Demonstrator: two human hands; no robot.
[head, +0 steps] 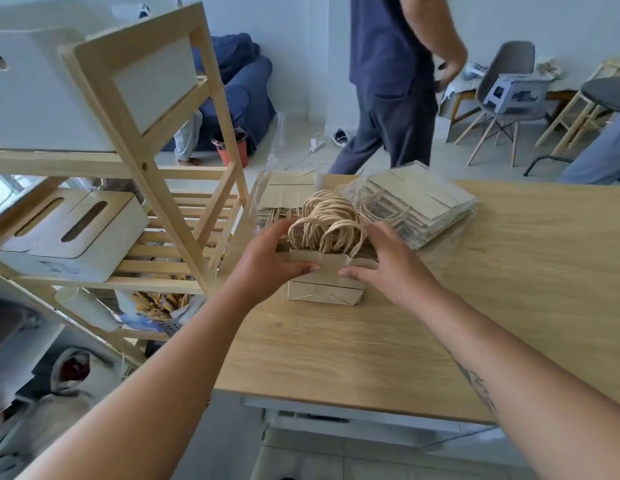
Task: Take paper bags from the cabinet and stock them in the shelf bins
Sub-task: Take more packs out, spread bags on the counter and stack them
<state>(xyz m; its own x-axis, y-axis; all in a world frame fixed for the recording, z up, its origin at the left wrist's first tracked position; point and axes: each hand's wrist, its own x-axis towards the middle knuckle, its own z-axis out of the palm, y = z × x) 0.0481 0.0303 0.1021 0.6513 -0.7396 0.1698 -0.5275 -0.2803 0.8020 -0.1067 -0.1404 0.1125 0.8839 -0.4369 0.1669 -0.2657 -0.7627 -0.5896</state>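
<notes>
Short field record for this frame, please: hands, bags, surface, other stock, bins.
left hand: grips left side of paper bag stack
right hand: grips its right side
bags: on the wooden table, twisted handles away from camera
other stock: wrapped bag pack behind, to the right
bins: white bins on the wooden shelf, left of table

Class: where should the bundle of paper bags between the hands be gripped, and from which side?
Probably squeeze the bundle of paper bags by its flat bodies from both sides, as the left hand and right hand do; the twine handles are loose loops.
</notes>
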